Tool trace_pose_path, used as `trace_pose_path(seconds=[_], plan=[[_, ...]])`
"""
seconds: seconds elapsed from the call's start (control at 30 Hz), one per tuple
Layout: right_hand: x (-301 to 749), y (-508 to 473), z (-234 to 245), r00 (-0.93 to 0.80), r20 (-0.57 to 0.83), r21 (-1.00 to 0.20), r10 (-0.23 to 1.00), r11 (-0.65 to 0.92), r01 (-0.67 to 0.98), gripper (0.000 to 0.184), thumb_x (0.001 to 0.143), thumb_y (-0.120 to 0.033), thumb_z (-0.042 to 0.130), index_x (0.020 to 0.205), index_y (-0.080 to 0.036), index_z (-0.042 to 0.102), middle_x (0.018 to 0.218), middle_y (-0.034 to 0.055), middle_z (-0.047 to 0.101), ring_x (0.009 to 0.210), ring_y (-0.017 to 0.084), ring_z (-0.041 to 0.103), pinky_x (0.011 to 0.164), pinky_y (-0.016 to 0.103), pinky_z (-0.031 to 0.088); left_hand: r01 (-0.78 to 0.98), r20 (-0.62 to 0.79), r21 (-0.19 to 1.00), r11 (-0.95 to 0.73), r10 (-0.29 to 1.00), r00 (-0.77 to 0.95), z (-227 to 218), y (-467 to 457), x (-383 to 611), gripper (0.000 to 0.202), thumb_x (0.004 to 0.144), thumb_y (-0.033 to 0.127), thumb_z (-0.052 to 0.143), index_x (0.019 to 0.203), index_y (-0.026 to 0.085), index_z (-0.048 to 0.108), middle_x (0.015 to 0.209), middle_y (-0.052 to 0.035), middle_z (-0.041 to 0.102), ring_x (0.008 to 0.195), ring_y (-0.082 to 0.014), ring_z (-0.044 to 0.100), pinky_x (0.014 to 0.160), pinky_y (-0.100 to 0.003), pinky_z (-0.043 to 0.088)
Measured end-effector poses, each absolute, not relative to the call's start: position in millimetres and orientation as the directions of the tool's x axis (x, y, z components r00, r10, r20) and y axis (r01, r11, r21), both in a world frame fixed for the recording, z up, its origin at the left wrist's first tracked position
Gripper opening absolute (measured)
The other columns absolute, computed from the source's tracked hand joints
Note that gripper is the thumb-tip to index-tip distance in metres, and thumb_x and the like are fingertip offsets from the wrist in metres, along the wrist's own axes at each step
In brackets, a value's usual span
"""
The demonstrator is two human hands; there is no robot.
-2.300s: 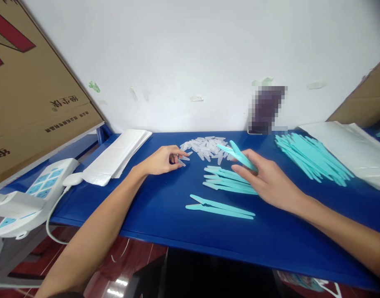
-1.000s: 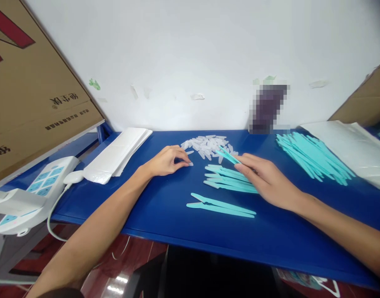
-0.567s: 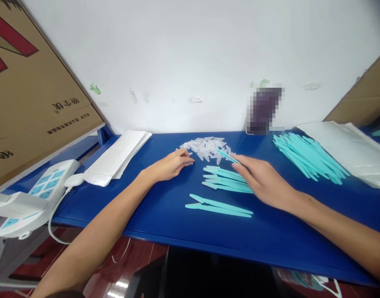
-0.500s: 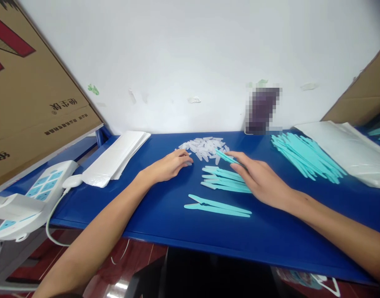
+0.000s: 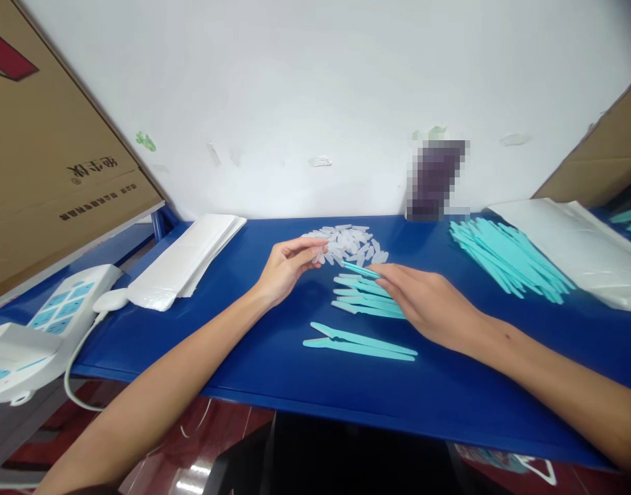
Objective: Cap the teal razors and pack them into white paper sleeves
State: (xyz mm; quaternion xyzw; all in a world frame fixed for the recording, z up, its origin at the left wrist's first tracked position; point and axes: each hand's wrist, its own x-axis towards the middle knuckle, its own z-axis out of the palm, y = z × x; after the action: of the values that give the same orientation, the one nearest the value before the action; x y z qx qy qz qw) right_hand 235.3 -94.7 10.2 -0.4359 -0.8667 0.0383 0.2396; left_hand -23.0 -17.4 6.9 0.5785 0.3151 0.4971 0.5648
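My right hand (image 5: 432, 299) is closed on slim teal eyebrow razors (image 5: 361, 270), more than one by the look of it, their tips pointing left. Facing it, my left hand (image 5: 287, 267) pinches a small translucent blade cap (image 5: 316, 258) between thumb and fingers, at the edge of a heap of similar caps (image 5: 349, 240). Beneath my right hand lies a row of teal razors (image 5: 367, 304), partly covered by it. Closer to the table's front edge, two more razors (image 5: 364, 345) lie side by side, their heads spread apart.
A large pile of teal razors (image 5: 506, 261) lies at right beside a clear plastic bag (image 5: 588, 247). White flat packets (image 5: 184, 265) and a power strip (image 5: 62, 316) with a cable are at left. A blurred dark panel (image 5: 436, 180) leans on the wall behind the blue table (image 5: 274, 371).
My left hand has lifted from the heap's left edge, turned, and now pinches a cap. The razors in my right hand have moved slightly left and down, lying flatter.
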Motion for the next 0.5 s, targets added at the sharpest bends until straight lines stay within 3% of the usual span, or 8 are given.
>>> trace_pose_path(seconds=[0.13, 0.3, 0.4, 0.5], plan=[[234.8, -94.2, 11.3, -0.518, 0.362, -0.275, 0.775, 0.619, 0.735, 0.035, 0.108, -0.038, 0.028, 0.12, -0.024, 0.057, 0.098, 0.0077, 0.073, 0.071, 0.02, 0.063, 0.063, 0.032, 0.041, -0.059, 0.247, 0.969, -0.241, 0.915, 0.319, 4.7, -21.0, -22.8, 0.027, 0.078, 0.035, 0.082, 0.098, 0.017, 0.08, 0.077, -0.0046, 0.072, 0.068, -0.0132, 0.062, 0.07, -0.029, 0.053], [236.4, -94.5, 14.8, -0.502, 0.386, -0.24, 0.774, 0.609, 0.756, 0.034, 0.108, -0.039, 0.028, 0.113, -0.023, 0.058, 0.068, 0.0, 0.062, 0.056, 0.017, 0.043, 0.07, 0.035, 0.035, -0.069, 0.26, 0.964, -0.255, 0.869, 0.421, 6.0, -21.8, -24.7, 0.026, 0.086, 0.029, 0.065, 0.101, 0.016, 0.081, 0.081, -0.0062, 0.073, 0.079, -0.0186, 0.068, 0.081, -0.035, 0.057], [236.3, -96.8, 18.2, -0.459, 0.341, -0.336, 0.82, 0.562, 0.756, 0.035, 0.108, -0.041, 0.028, 0.108, -0.024, 0.058, 0.066, 0.0002, 0.059, 0.057, 0.018, 0.046, 0.064, 0.033, 0.035, 0.017, 0.254, 0.957, -0.29, 0.864, 0.435, 4.4, -20.2, -25.7, 0.033, 0.081, 0.019, 0.063, 0.109, 0.015, 0.079, 0.095, -0.0084, 0.077, 0.086, -0.02, 0.071, 0.087, -0.037, 0.057], [235.3, -98.2, 19.7, -0.451, 0.303, -0.426, 0.84, 0.542, 0.724, 0.035, 0.108, -0.043, 0.029, 0.112, -0.023, 0.058, 0.076, 0.003, 0.063, 0.061, 0.019, 0.054, 0.059, 0.032, 0.037, 0.13, 0.286, 0.92, -0.369, 0.86, 0.422, 2.4, -20.8, -25.6, 0.034, 0.081, 0.02, 0.071, 0.114, 0.015, 0.077, 0.105, -0.0107, 0.077, 0.092, -0.0214, 0.072, 0.089, -0.036, 0.058]])
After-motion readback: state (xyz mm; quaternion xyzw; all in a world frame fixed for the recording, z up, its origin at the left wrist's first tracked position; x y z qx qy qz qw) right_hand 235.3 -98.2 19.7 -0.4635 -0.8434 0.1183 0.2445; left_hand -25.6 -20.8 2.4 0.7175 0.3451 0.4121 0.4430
